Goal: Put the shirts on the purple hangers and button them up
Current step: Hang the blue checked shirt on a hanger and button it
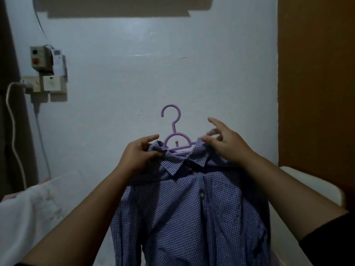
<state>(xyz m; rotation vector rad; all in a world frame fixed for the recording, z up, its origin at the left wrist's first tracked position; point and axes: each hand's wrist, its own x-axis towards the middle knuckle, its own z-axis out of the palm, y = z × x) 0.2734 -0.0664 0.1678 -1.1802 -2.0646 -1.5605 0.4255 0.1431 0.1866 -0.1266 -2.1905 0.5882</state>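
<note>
Pinching the checked cotton shirt (pixel 184 208) on the curved purple hanger (pixel 175 144), left hand (pixel 141 153); right hand (pixel 226 143) fingers spread.

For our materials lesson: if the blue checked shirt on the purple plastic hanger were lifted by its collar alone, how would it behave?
The blue checked shirt would probably hang limp: its cloth already folds and drapes. It looks light, since the left hand pinches only the collar. It may slide along the purple plastic hanger, which looks smooth.

A white surface (pixel 307 189) is seen low at right, and pale floral cloth (pixel 34 212) is spread at left.
</note>
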